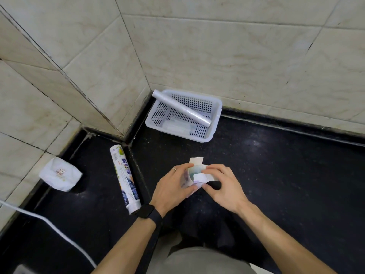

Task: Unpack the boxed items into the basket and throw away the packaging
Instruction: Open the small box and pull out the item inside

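Over the black counter I hold a small pale carton (194,172) with its end flaps open. My left hand (173,186) grips its left side, a ring on one finger and a black watch on the wrist. My right hand (221,182) pinches the carton's open end at a white flap. The white perforated basket (215,113) stands in the corner behind, with a silvery wrapped roll (181,108) leaning across it and a pale flat item on its floor. A long printed box (124,178) lies to the left of my left hand.
A crumpled white paper packet (60,174) sits at the counter's left edge by the tiled wall. A white cable (49,224) crosses the lower left. Tiled walls close the counter on the left and back. Black counter stretches to the right.
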{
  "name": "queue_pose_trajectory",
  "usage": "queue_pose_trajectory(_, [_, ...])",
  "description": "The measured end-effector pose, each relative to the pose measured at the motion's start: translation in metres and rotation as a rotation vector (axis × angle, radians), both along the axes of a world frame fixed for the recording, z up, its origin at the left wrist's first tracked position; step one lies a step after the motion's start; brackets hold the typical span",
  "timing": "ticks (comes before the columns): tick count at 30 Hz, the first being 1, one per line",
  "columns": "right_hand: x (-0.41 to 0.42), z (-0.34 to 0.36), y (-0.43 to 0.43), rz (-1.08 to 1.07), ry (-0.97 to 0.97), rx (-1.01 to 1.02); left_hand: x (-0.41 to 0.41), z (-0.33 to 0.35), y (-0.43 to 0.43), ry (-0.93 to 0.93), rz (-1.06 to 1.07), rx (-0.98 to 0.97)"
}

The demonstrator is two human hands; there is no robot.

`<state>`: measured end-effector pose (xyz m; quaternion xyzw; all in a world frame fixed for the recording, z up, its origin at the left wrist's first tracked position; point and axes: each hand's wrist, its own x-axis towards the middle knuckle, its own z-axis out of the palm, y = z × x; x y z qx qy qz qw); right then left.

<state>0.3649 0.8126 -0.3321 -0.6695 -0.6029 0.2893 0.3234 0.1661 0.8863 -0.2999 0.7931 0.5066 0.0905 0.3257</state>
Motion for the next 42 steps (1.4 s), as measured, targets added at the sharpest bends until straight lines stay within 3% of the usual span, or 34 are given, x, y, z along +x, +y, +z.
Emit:
queue_pose_trajectory(4, [0.002, -0.001, -0.003, -0.043, 0.06, 0.12, -0.001, -0.002, 0.005, -0.094, 0.098, -0.127])
queue_pose_trajectory(13, [0.0, -0.008, -0.01, -0.053, -0.063, 0.331, -0.001, -0.003, 0.006, -0.248, 0.184, -0.459])
queue_pose_trajectory(19, [-0.001, -0.008, -0.013, -0.081, -0.047, 0.253, 0.003, -0.005, 0.006, -0.125, 0.149, -0.345])
queue_pose_trajectory(24, [0.002, -0.006, -0.018, -0.148, 0.04, 0.046, 0.002, -0.008, 0.005, 0.076, 0.092, -0.084])
queue_pose_trajectory(33, [-0.023, 0.011, 0.007, -0.262, 0.118, -0.29, -0.001, -0.005, -0.004, 0.23, -0.136, 0.377])
queue_pose_trajectory(37, [-0.032, 0.016, 0.017, -0.274, 0.099, -0.377, -0.001, 0.0, -0.004, 0.234, -0.154, 0.476])
queue_pose_trajectory(42, [-0.043, 0.023, 0.028, -0.322, 0.153, -0.455, -0.002, 0.002, -0.003, 0.241, -0.167, 0.405])
